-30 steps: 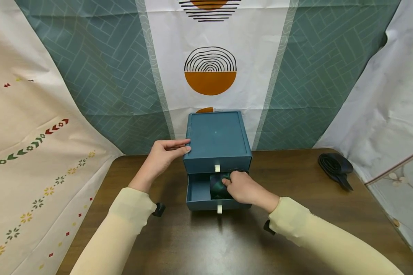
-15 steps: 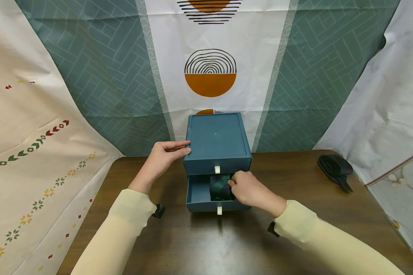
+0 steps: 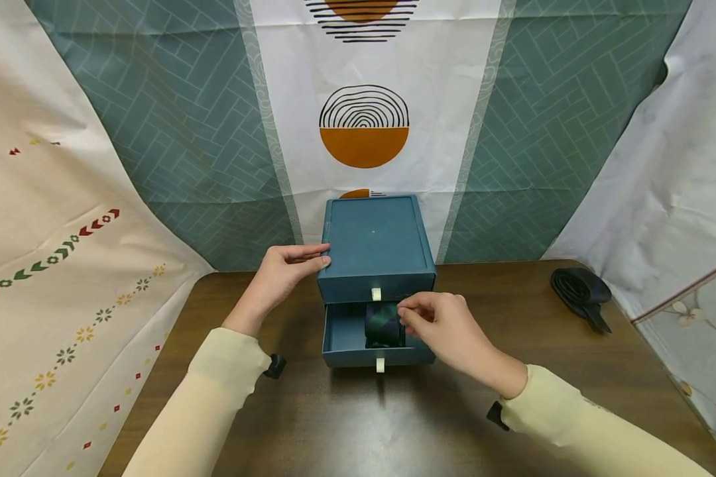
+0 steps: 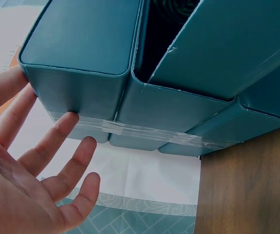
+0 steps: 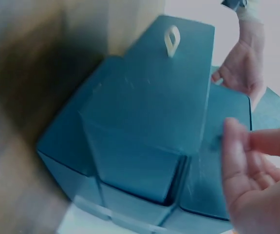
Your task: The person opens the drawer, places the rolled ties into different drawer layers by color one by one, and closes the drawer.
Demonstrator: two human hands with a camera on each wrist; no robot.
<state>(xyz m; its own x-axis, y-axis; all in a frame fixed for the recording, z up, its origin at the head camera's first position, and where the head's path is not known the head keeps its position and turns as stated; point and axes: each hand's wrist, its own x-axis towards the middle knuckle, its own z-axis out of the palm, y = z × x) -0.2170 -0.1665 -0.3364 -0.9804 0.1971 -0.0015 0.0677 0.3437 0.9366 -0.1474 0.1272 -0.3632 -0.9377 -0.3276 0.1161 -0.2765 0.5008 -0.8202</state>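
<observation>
A blue box with stacked drawers [image 3: 374, 235] stands on the brown wooden surface [image 3: 310, 417], and its middle drawer [image 3: 346, 358] is pulled out. Inside that drawer sits a dark green roll [image 3: 383, 326], a bit to the right of the middle. The person's left hand [image 3: 280, 275] touches the left edge of the top of the box, and its fingers are spread apart. The right hand [image 3: 447, 324] is at the right side of the roll, with its thumb and first finger close together and its other fingers loosely bent. No thing shows between those fingertips in the right wrist view, but whether they touch the roll is hard to tell. Each drawer front that shows from above has a little pale tab [image 3: 380, 365]. Clear tape [image 4: 178, 138] goes across the side of the box. Far over to the right, a black rolled-up strip [image 3: 581, 285] lies on the surface with one end sticking out. Behind the box hangs a green and white cloth [image 3: 453, 73].
</observation>
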